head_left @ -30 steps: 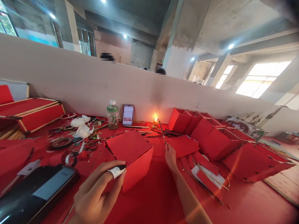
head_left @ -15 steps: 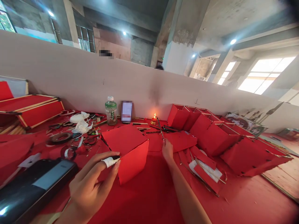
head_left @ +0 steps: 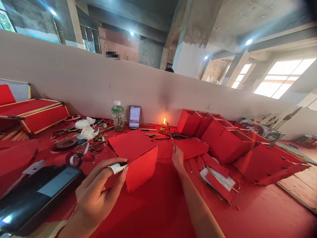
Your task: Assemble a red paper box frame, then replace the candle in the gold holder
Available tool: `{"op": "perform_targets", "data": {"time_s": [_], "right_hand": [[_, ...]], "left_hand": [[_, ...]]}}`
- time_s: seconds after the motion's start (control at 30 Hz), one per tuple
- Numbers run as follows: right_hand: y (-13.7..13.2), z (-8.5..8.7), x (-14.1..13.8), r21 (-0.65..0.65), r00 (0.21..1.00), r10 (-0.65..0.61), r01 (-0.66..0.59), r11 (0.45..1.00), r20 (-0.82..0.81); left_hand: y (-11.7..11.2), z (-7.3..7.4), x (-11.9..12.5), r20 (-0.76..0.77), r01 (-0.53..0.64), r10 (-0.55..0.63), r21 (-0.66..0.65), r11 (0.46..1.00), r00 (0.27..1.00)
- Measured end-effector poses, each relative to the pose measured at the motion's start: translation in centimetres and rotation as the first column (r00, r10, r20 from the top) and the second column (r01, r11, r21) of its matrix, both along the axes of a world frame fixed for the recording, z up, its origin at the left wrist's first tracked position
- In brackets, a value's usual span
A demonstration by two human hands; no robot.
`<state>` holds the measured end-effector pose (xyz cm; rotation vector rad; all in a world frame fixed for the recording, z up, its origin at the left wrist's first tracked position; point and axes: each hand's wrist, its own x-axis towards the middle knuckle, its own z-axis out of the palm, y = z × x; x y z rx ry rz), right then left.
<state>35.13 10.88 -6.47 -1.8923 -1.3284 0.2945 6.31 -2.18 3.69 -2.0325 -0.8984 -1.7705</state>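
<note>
My left hand [head_left: 99, 188] sits at the front left of a red paper-covered box [head_left: 133, 158], its fingertips by the box's near edge. White tape [head_left: 116, 169] wraps the index finger, and a small black piece [head_left: 123, 164] shows at the fingertip. My right hand [head_left: 177, 158] grips a thin dark stick [head_left: 170, 135] that points up and away. The stick's far end is close to a small lit oil lamp [head_left: 163, 126], and I cannot tell if it touches the flame.
A green-capped bottle [head_left: 118, 118] and a blurred phone [head_left: 134, 117] stand against a low wall [head_left: 74, 72]. Several red boxes [head_left: 218, 138] lie to the right. Tape rolls [head_left: 64, 144] and scraps lie left, near a black case [head_left: 39, 195].
The view has tilted slightly, so the table sits a little higher in the frame. My left hand has shifted slightly up and left. The right hand and stick keep nearly the same pose.
</note>
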Motion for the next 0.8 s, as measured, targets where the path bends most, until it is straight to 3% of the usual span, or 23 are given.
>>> {"op": "perform_targets", "data": {"time_s": [0.3,0.8], "right_hand": [[-0.09,-0.2,-0.01,0.027,1.0,0.006,-0.006,1.0,-0.01],[-0.37,0.63,-0.1,-0.045,1.0,0.029,-0.029,0.999,-0.006]], "left_hand": [[-0.24,0.33,0.12,-0.012,-0.023,0.023,0.008,1.0,1.0],[-0.32,0.63,0.16,-0.029,-0.021,0.022,0.015,1.0,0.999]]}}
